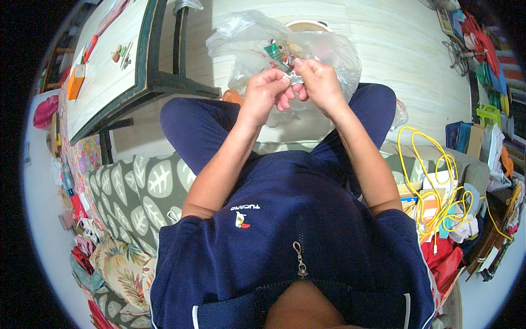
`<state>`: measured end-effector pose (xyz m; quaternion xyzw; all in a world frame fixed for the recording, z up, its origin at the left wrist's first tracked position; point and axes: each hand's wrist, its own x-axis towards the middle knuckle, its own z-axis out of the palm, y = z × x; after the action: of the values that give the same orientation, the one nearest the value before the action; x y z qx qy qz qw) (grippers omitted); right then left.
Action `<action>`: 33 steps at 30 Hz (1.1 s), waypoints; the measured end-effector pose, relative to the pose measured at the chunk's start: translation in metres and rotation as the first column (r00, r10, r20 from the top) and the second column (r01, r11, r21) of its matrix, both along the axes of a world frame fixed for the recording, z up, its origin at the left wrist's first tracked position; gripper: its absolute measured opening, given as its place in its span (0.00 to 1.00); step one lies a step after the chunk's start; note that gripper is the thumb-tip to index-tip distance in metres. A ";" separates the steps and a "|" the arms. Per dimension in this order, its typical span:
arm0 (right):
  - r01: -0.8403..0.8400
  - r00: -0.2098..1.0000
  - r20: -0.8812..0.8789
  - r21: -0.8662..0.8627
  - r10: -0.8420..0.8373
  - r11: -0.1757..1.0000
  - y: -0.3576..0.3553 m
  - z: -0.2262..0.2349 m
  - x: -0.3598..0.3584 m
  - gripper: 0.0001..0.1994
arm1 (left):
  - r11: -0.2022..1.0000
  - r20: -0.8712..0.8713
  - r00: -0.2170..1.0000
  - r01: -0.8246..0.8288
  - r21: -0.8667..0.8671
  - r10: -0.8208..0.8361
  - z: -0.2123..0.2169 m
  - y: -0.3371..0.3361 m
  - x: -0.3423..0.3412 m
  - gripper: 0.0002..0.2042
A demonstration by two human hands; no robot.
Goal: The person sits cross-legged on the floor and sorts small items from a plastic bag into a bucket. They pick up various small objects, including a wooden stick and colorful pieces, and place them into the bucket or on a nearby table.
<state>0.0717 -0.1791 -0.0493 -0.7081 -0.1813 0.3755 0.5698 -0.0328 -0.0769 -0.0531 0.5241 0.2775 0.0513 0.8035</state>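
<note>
My left hand (263,93) and my right hand (319,83) meet in front of me, fingers closed in a pinch. Between them they hold a small pale, whitish piece (296,80), too small and too covered by fingers to name. Just beyond and beneath the hands spreads a clear plastic bag (235,41) that partly covers a round container (307,25) with a light rim. Inside the bag lies a green packet (272,51) among other small scraps. Much of the bag's contents is hidden behind my right hand.
At left stands a dark-framed table (118,71) with an orange box (76,82) and several small items. Below it stretches a leaf-patterned sofa (137,186). A yellow cable (433,142) lies coiled over papers at right. An orange rounded object (232,96) shows beside my left knee.
</note>
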 end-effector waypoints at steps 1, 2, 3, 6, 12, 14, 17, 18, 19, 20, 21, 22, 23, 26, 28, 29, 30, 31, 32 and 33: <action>0.040 0.997 -0.069 0.041 -0.037 0.998 -0.003 -0.001 0.004 0.17 | 0.998 0.012 1.000 -0.016 -0.053 0.017 0.000 0.001 0.002 0.06; 0.081 0.988 -0.137 0.079 -0.070 0.994 -0.007 -0.004 0.011 0.16 | 0.998 0.017 0.999 -0.031 -0.048 0.032 0.001 0.001 0.004 0.06; 0.122 0.974 -0.206 0.113 -0.097 0.986 -0.009 -0.005 0.016 0.16 | 0.998 0.024 0.999 -0.047 -0.042 0.048 0.002 0.002 0.007 0.06; -0.003 0.999 0.035 0.037 0.002 0.999 -0.003 -0.003 0.003 0.14 | 0.998 -0.019 0.999 -0.049 0.029 0.049 -0.002 0.002 0.005 0.06; -0.022 0.999 0.033 0.078 0.020 0.997 0.002 -0.001 -0.011 0.10 | 0.997 0.009 0.997 -0.074 0.016 0.074 -0.004 0.003 -0.012 0.06; 0.123 0.991 0.045 0.036 -0.125 0.992 0.001 -0.014 -0.002 0.13 | 0.988 0.045 0.988 -0.148 -0.036 0.150 0.010 0.010 -0.028 0.06; 0.153 0.987 -0.052 0.057 -0.151 0.987 -0.010 -0.021 0.015 0.13 | 0.896 0.154 0.896 -0.433 0.100 0.416 0.022 0.043 -0.067 0.06; 0.153 0.987 -0.066 0.051 -0.150 0.987 -0.009 -0.018 0.015 0.13 | 0.837 0.218 0.854 -0.512 0.195 0.472 0.025 0.060 -0.079 0.05; 0.118 0.991 -0.066 0.094 -0.112 0.989 -0.011 -0.019 0.016 0.12 | 0.787 0.202 0.827 -0.561 0.257 0.524 0.027 0.072 -0.087 0.04; 0.091 0.994 -0.066 0.129 -0.083 0.987 -0.007 -0.022 0.016 0.12 | 0.769 0.188 0.817 -0.576 0.277 0.545 0.039 0.075 -0.092 0.04; 0.080 0.993 -0.102 0.120 -0.068 0.990 0.000 -0.017 0.010 0.11 | 0.786 0.199 0.828 -0.561 0.259 0.525 0.033 0.079 -0.098 0.04; 0.075 0.984 -0.175 0.175 -0.044 0.982 0.007 -0.009 0.001 0.09 | 0.812 0.204 0.837 -0.544 0.213 0.507 0.033 0.074 -0.098 0.04; 0.065 0.979 -0.201 0.208 -0.022 0.976 0.014 -0.006 -0.004 0.08 | 0.828 0.190 0.857 -0.513 0.228 0.479 0.035 0.066 -0.090 0.05; 0.020 0.988 -0.152 0.251 0.019 0.968 0.029 0.011 -0.015 0.10 | 0.870 0.174 0.906 -0.420 0.257 0.386 0.033 0.045 -0.066 0.05; -0.021 0.997 -0.070 0.293 0.043 0.956 0.034 0.026 -0.021 0.11 | 0.898 0.166 0.930 -0.360 0.254 0.327 0.033 0.036 -0.051 0.05; -0.056 0.998 0.027 0.316 0.051 0.947 0.034 0.027 -0.021 0.10 | 0.912 0.158 0.945 -0.320 0.257 0.287 0.034 0.032 -0.044 0.05; -0.099 0.990 0.124 0.332 0.061 0.938 0.032 0.026 -0.019 0.10 | 0.928 0.139 0.958 -0.279 0.248 0.251 0.033 0.027 -0.037 0.05; -0.111 0.981 0.184 0.302 0.056 0.947 0.029 0.024 -0.016 0.09 | 0.940 0.121 0.970 -0.236 0.246 0.212 0.034 0.024 -0.032 0.05; -0.125 0.968 0.242 0.271 0.058 0.954 0.028 0.021 -0.013 0.09 | 0.950 0.104 0.979 -0.197 0.244 0.177 0.034 0.021 -0.027 0.05; -0.143 0.951 0.301 0.238 0.067 0.961 0.026 0.019 -0.011 0.08 | 0.948 0.139 0.978 -0.185 0.258 0.154 0.029 0.019 -0.022 0.05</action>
<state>0.0612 -0.1533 -0.0308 -0.6650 -0.3476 0.2712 0.6029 -0.0551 -0.0579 -0.0240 0.5989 0.2645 0.1881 0.7321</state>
